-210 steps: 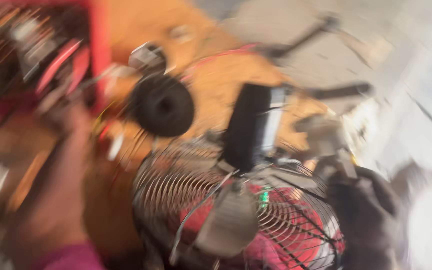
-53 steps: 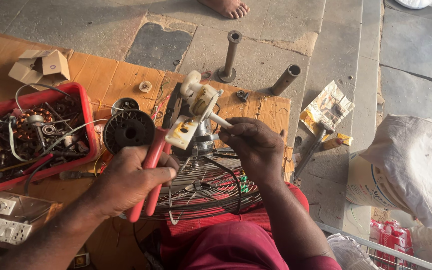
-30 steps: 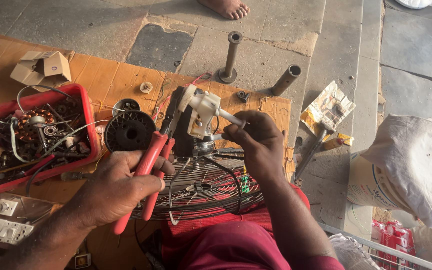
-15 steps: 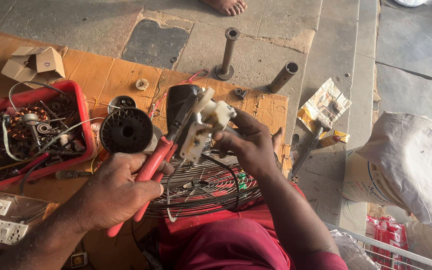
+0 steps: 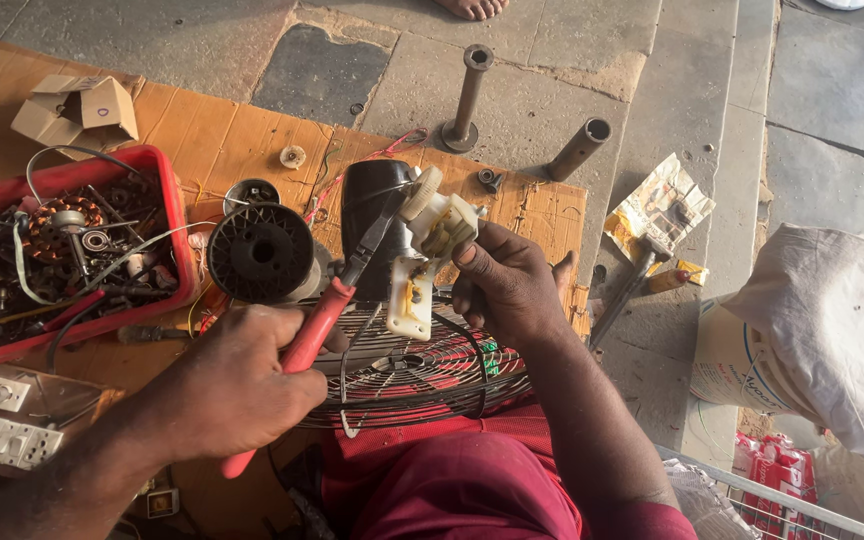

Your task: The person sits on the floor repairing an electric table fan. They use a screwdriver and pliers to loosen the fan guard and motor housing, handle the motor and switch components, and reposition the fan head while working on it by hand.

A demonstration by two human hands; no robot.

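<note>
Gripping red-handled pliers (image 5: 327, 310), the left hand (image 5: 237, 385) noses them toward a light, brittle-looking white plastic fan part (image 5: 427, 250), right hand (image 5: 507, 285) fingers closed around its body above the wire fan guard (image 5: 412, 365)

Red rubbery sleeves, slightly glossy, on the pliers (image 5: 322, 320), with dull dark metal jaws. Cream plastic, smooth and scuffed, on the switch housing (image 5: 422, 255). Glossy black plastic on the motor cover (image 5: 367, 205); matt black plastic on the spool (image 5: 260, 252). Thin shiny wire in the fan guard (image 5: 422, 365). Shiny red plastic for the tray (image 5: 177, 240). Rough brown cardboard (image 5: 222, 140) over coarse grey stone (image 5: 612, 110). Rusty metal pipes (image 5: 467, 95).
</note>
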